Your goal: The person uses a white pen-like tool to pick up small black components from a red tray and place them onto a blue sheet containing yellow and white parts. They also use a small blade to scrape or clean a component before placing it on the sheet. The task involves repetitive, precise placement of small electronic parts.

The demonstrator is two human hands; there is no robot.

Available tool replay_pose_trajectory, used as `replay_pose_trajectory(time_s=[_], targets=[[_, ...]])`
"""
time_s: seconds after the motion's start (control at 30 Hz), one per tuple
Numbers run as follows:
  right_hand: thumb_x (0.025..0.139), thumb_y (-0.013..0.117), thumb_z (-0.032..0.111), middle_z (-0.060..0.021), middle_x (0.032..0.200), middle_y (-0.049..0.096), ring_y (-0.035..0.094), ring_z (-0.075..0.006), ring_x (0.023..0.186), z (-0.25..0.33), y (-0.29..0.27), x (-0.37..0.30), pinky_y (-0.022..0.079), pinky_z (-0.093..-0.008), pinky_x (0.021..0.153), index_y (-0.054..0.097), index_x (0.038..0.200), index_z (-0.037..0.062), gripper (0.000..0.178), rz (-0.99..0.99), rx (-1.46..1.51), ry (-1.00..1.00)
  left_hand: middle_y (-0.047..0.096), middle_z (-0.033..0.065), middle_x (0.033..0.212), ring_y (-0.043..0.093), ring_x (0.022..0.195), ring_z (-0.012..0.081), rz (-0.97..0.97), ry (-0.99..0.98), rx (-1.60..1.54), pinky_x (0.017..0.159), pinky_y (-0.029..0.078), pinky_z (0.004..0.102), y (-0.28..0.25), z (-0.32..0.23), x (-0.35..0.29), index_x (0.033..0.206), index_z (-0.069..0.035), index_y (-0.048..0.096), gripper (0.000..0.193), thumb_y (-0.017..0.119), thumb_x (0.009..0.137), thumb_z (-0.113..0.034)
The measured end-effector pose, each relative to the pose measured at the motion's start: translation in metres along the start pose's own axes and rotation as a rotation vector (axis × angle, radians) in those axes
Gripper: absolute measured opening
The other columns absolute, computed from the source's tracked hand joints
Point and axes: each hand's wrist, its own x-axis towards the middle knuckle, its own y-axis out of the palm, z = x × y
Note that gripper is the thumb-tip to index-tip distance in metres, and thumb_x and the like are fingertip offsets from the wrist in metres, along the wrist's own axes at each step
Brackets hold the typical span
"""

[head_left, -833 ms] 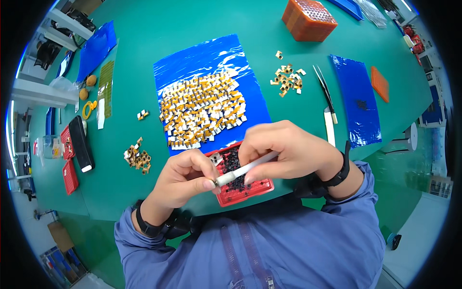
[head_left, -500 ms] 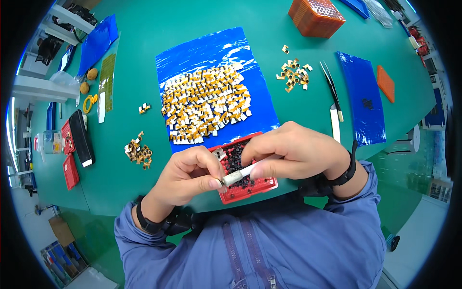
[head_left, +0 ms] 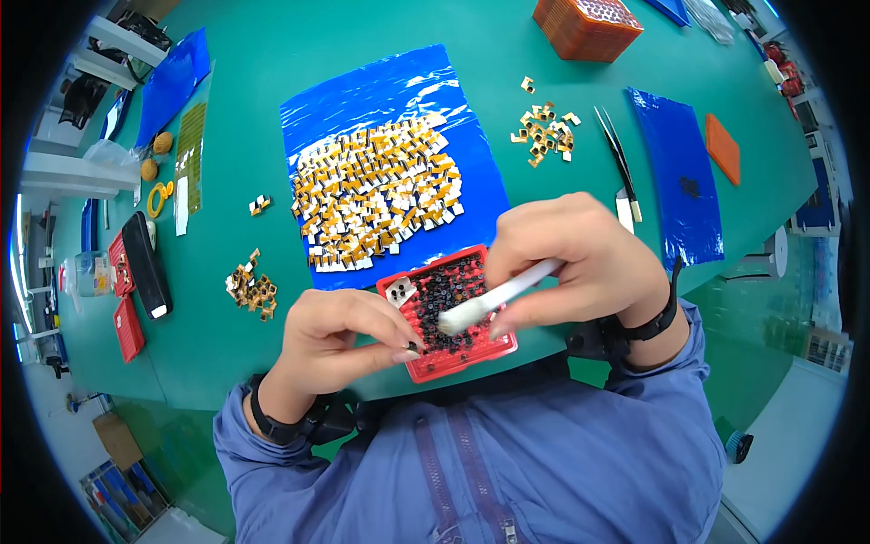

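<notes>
My left hand point(head_left: 340, 340) is closed in a pinch on a small black part point(head_left: 413, 347), over the left edge of a red tray point(head_left: 467, 364). My right hand point(head_left: 566, 263) grips a white-handled brush point(head_left: 507, 292). Its pale, blurred tip points down and left above the tray, a little apart from the pinched part. Many tiny black pieces point(head_left: 444, 283) lie in the tray, with a small white holder point(head_left: 399, 291) in its far left corner. Beyond the tray, a blue sheet point(head_left: 362, 83) bears many gold-and-white folded parts point(head_left: 376, 190).
Loose gold parts lie in a left pile point(head_left: 252, 288) and a right pile point(head_left: 546, 133). Tweezers point(head_left: 618, 154) rest beside a second blue sheet point(head_left: 675, 181) and an orange plate point(head_left: 722, 150). Stacked orange trays point(head_left: 587, 32) stand far back. A black case point(head_left: 145, 263) lies left.
The brush tip has lifted off the part in my left fingers and swung right, as my right hand rose. My left hand has shifted slightly left, still pinching.
</notes>
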Motion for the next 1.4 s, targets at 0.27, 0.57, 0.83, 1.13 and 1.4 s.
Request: replay_pose_trajectory(time_s=[0.27,0.57,0.83,1.13,1.4], targets=[[0.093,0.053,0.024,-0.0114,0.071,0.063,0.061,-0.0197,0.059,0.01,0.008,-0.008,0.045,-0.0295,0.053,0.062,0.068,0.0004,0.035,0.019,0.735,-0.567,0.067,0.0111,0.082,0.064,0.065,0.0203,0.058,0.467,0.665,0.055,0.05,0.0273,-0.003,-0.003,0.013,0.076,-0.003,0.064,0.014,0.069,0.064,0.001],[0.095,0.046,0.02,-0.004,0.065,0.057,0.068,-0.0202,0.086,0.036,0.024,-0.031,0.045,-0.0421,0.082,0.05,0.056,0.0099,0.04,-0.118,0.768,-0.556,0.066,0.0102,0.087,0.064,0.068,0.0197,0.133,0.402,0.724,0.053,0.049,0.026,-0.002,-0.008,0.014,0.075,-0.006,0.063,0.009,0.066,0.068,-0.003],[0.091,0.045,0.01,-0.0015,0.066,0.057,0.068,-0.0174,0.087,0.033,0.027,-0.024,0.046,-0.0395,0.082,0.046,0.055,0.0133,0.037,-0.174,0.718,-0.584,0.067,0.0095,0.085,0.065,0.07,0.0204,0.14,0.395,0.725,0.052,0.045,0.0278,-0.003,-0.006,0.011,0.079,-0.008,0.061,0.006,0.065,0.074,-0.005],[0.09,0.047,0.009,-0.0018,0.067,0.058,0.068,-0.0174,0.09,0.031,-0.004,-0.016,0.046,-0.0363,0.081,0.046,0.054,0.013,0.036,0.219,0.758,-0.458,0.068,0.0103,0.084,0.065,0.069,0.02,0.121,0.425,0.709,0.051,0.045,0.0273,-0.002,-0.004,0.01,0.079,-0.007,0.062,0.008,0.066,0.073,-0.003],[0.091,0.047,0.01,-0.0031,0.066,0.057,0.068,-0.0188,0.088,0.041,0.02,-0.03,0.047,-0.0354,0.078,0.049,0.054,0.0114,0.037,-0.087,0.806,-0.435,0.066,0.0119,0.084,0.064,0.067,0.0225,-0.051,0.307,0.822,0.055,0.049,0.031,-0.011,-0.005,0.012,0.078,-0.003,0.062,0.01,0.068,0.07,-0.001]])
